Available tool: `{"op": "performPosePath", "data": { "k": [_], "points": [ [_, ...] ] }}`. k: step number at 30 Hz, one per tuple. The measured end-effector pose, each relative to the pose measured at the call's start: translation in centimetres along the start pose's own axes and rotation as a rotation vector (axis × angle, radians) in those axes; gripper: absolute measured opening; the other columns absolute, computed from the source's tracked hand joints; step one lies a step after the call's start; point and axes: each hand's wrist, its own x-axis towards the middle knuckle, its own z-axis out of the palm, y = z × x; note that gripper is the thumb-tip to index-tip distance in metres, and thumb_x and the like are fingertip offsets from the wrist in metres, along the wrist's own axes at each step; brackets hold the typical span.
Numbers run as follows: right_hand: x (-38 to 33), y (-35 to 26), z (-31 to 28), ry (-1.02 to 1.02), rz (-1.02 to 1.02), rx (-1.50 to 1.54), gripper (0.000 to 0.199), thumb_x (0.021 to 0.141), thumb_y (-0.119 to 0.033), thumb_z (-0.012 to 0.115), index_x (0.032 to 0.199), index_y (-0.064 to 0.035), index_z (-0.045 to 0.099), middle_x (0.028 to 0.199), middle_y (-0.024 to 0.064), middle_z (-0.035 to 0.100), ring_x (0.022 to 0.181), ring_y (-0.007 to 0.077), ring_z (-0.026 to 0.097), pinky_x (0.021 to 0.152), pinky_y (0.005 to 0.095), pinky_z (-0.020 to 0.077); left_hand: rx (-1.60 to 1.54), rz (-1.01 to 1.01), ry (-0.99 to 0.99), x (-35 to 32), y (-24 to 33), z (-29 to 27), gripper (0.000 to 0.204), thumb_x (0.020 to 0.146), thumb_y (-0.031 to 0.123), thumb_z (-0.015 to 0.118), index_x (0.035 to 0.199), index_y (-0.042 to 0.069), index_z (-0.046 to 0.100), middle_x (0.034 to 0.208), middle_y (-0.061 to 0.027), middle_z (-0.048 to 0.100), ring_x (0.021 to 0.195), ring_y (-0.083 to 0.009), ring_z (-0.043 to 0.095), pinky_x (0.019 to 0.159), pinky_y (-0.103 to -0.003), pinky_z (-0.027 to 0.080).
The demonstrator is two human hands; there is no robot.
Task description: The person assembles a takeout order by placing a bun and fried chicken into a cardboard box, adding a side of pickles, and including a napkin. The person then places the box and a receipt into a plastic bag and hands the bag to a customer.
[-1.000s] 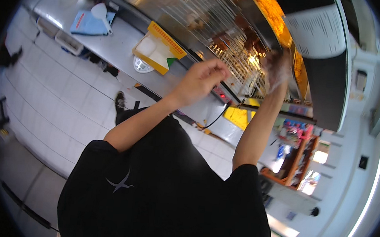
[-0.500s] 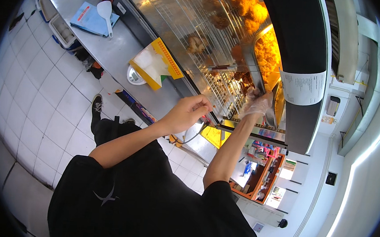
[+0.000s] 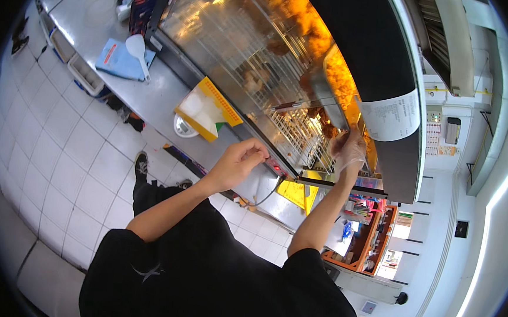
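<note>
Steel counter (image 3: pixel 163 91) bears a yellow box (image 3: pixel 222 102) near the curled left hand (image 3: pixel 237 165); right hand (image 3: pixel 349 150) is at a tray (image 3: pixel 327 102), grip unclear.

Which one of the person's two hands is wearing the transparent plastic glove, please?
The right hand, at the lit food warmer: the clear plastic glove shows around its wrist. The left hand, lower and outside the warmer, is bare.

A silvery tray (image 3: pixel 323 94) lies inside the lit cabinet (image 3: pixel 362 39).
</note>
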Motion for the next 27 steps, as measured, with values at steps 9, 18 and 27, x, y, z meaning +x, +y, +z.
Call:
{"op": "performPosePath", "data": {
  "k": [9,18,27],
  "points": [
    [-0.8,-3.1,-0.7,-0.052,-0.824,-1.291,0.044,0.099,-0.037,0.047,0.128,-0.0067,0.059,0.123,0.0205,0.064,0.11,0.0358,0.063,0.097,0.0458,0.0469,0.107,-0.034,-0.186,4.5,1.5,3.7,0.026,0.1,0.016,0.052,0.12,-0.001,0.058,0.117,-0.0092,0.063,0.104,-0.015,0.058,0.093,-0.029,0.045],
    [9.5,-4.4,-0.7,-0.174,-0.451,-1.014,0.046,0.099,-0.035,0.047,0.136,-0.0085,0.053,0.136,0.0159,0.058,0.123,0.0258,0.056,0.103,0.0393,0.0426,-0.264,0.118,0.216,14.5,1.2,13.2,0.03,0.099,0.013,0.051,0.124,-0.003,0.051,0.117,-0.0136,0.06,0.11,-0.0215,0.061,0.092,-0.034,0.05],
    [10.8,-4.8,0.0,-0.045,-0.458,-1.055,0.045,0.1,-0.034,0.046,0.137,-0.0083,0.053,0.136,0.0154,0.057,0.123,0.0256,0.055,0.104,0.0388,0.0426,-0.377,0.144,0.253,13.9,1.3,14.1,0.037,0.094,0.016,0.056,0.126,-0.004,0.05,0.116,-0.0124,0.059,0.112,-0.0242,0.06,0.097,-0.039,0.046]
  ]
}}
